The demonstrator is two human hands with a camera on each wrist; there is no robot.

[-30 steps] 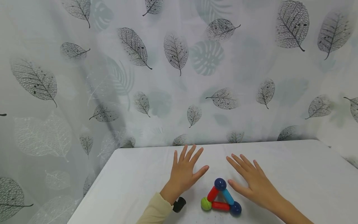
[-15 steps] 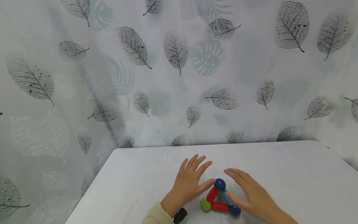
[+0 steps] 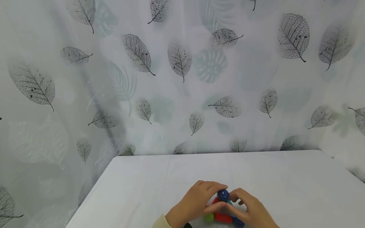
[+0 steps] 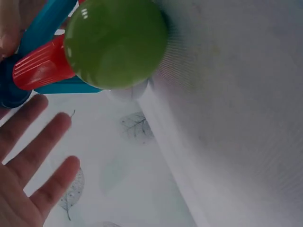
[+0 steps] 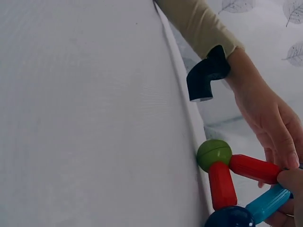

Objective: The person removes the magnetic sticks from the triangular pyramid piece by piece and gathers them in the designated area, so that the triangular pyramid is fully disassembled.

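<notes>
On the white table lies a triangle of toy building rods and balls, with a green ball (image 5: 214, 155), a dark blue ball (image 5: 230, 217), red rods (image 5: 221, 186) and a light blue rod (image 5: 269, 203). Its far corner is another dark blue ball (image 3: 223, 195). My left hand (image 3: 196, 201) pinches that far ball between thumb and forefinger; its other fingers (image 4: 40, 151) are spread in the left wrist view. From the other side my right hand (image 3: 248, 209) curls thumb and forefinger about the same ball. The hands partly hide the rods.
The white table (image 3: 159, 180) extends to both sides and behind the hands. Beyond its far edge hangs a leaf-patterned curtain (image 3: 171, 82). A black wrist piece (image 5: 203, 78) sits by the left sleeve (image 5: 201, 23).
Both hands came down and inward from above the triangle, their spread fingers closing round the far dark blue ball. The head view has tilted up slightly.
</notes>
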